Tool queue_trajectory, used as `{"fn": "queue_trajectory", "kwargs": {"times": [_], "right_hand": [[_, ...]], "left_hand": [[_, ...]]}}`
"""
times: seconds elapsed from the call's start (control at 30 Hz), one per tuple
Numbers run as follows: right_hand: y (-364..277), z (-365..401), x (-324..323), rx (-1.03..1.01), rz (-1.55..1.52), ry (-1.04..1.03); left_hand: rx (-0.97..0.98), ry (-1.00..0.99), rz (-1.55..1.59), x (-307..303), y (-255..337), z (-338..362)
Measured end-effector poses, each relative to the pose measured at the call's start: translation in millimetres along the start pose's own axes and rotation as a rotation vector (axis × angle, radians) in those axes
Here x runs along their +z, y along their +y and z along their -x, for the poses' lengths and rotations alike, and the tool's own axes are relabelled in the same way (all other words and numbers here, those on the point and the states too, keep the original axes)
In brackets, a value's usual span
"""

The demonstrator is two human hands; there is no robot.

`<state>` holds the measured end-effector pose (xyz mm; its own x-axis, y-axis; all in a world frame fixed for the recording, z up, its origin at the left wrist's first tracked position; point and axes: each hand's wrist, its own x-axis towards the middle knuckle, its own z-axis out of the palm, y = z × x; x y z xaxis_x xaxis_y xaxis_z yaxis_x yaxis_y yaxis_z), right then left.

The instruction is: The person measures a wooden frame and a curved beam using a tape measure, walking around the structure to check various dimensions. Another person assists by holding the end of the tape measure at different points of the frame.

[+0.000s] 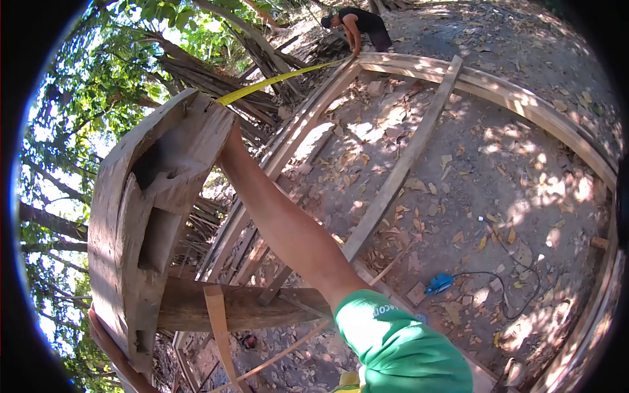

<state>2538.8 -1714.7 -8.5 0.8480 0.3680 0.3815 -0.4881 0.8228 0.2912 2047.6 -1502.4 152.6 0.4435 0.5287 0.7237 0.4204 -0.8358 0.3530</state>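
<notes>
Pretty sure this is an outdoor carpentry spot, like a little building site in the woods. Leafy trees (56,173) crowd in above and left of the left hand's fingers (107,342). Off to their right it's just dirt ground (458,196), with dry leaves (482,243) all over. A big timber frame (407,157) spreads out on that side too, plus a blue corded tool (439,283) on the dirt. Right at the fingers there's a chunky notched timber (108,223); far beyond them, another person (363,23) leans over the frame's corner, by a yellow tape (272,82).
</notes>
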Motion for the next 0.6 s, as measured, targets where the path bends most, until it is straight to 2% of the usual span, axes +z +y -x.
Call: {"fn": "queue_trajectory", "kwargs": {"times": [0.3, 0.6], "right_hand": [[2.9, 0.8, 1.9, -0.023, -0.021, 0.054], [-1.2, 4.9, 5.5, -0.050, 0.017, -0.032]], "left_hand": [[-0.046, -0.012, 0.026, 0.0, 3.1, 0.3], [0.046, 0.029, -0.029, -2.1, -7.7, -2.8]]}}
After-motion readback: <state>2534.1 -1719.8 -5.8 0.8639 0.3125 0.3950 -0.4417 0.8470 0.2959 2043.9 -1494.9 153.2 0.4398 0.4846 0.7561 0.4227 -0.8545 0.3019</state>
